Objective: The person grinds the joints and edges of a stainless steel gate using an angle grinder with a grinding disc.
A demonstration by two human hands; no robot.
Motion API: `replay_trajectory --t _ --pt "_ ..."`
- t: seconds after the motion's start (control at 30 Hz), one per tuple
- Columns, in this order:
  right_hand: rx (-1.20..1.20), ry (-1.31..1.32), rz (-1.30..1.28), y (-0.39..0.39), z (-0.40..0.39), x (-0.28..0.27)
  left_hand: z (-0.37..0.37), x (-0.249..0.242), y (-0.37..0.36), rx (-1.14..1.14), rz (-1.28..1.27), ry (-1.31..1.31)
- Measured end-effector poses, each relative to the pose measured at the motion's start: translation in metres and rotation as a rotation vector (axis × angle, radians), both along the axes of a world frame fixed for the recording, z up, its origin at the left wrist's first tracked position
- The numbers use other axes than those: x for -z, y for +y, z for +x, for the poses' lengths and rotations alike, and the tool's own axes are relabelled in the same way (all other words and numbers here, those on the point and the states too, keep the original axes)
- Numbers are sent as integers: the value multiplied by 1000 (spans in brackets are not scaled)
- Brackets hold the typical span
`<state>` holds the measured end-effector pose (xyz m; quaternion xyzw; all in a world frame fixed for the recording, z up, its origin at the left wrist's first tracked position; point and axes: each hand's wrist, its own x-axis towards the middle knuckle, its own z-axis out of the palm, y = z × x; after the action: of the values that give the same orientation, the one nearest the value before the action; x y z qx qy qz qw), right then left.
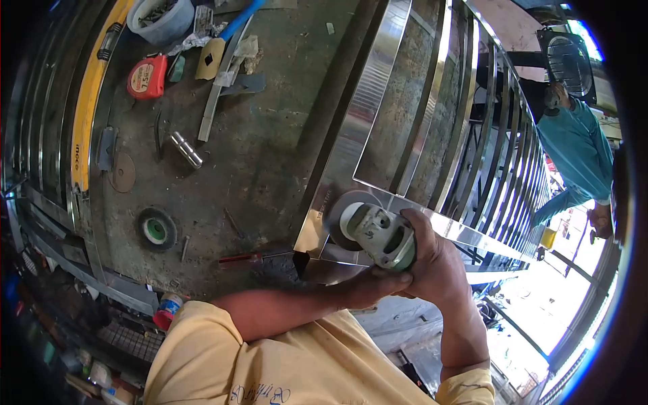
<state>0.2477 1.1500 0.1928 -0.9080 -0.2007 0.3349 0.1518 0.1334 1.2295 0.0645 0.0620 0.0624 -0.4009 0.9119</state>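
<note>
An angle grinder rests over the corner of a shiny metal frame, its round disc against the flat bar. My right hand wraps round the grinder's body from the right. From the left, my left hand grips the underside of the same tool, its fingers partly hidden. Just left of the corner lies a screwdriver with a red handle.
On the workbench are a flap wheel, a metal cylinder, a red tape measure, a yellow spirit level and a tub. Barred framework runs to the right, where another person in a teal top works.
</note>
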Motion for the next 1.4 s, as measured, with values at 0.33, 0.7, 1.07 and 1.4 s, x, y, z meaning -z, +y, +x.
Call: replay_trajectory --t 0.33,0.7,1.07,1.4 --pt "88 76 28 -19 -7 6 -6 -3 -19 -71 -37 22" --pt "91 6 78 -6 7 10 15 -1 -3 -32 -25 -16" --pt "91 81 36 -3 15 6 15 -7 -1 -101 -23 -7" --pt "44 146 7 -1 8 1 -6 -26 -4 -147 -2 93"
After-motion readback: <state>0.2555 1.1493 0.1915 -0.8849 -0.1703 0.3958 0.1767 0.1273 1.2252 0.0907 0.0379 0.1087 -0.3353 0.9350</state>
